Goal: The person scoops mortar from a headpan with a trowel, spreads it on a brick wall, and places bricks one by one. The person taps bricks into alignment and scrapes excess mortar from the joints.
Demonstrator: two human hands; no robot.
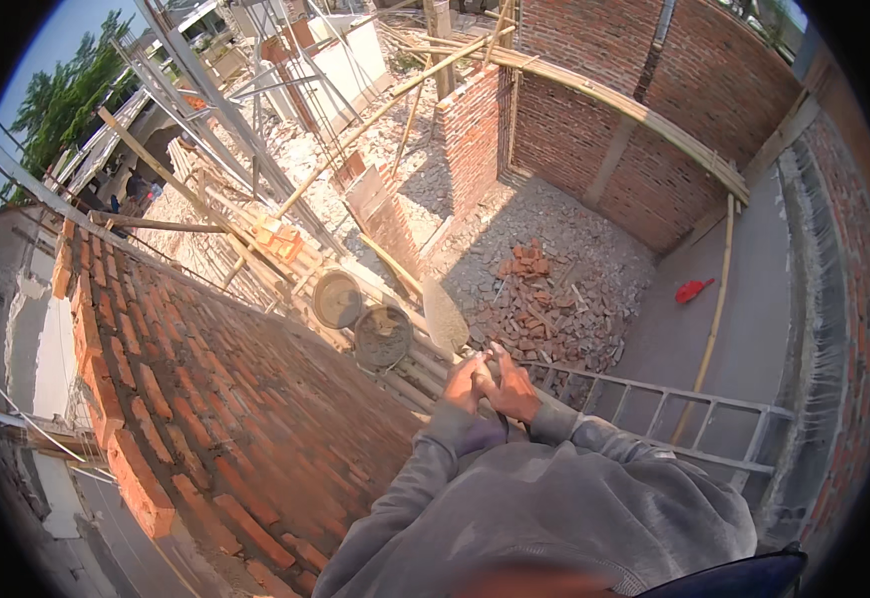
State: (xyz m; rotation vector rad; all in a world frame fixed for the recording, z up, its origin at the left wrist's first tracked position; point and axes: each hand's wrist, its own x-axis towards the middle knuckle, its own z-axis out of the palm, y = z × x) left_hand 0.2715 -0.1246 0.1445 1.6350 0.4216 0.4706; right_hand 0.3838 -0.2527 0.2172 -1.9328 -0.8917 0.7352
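Observation:
My left hand (464, 385) and my right hand (513, 388) are close together in front of my body, fingers bent and closed. A trowel (444, 313) points away from them, its broad blade coated in grey mortar. Its handle runs in under my fingers and is mostly hidden, so how each hand grips it is only partly visible. Just left of the blade, a round bucket of wet grey mortar (383, 336) stands on the bamboo platform (425, 371). A second round bucket (337, 298) with pale contents stands beside it.
A brick wall (225, 399) rises along my left. Orange bricks (280, 239) lie farther along the platform. Below right are a heap of broken bricks (544, 309), a metal ladder (669, 409) and a red object (694, 290). A bamboo pole (634, 108) crosses ahead.

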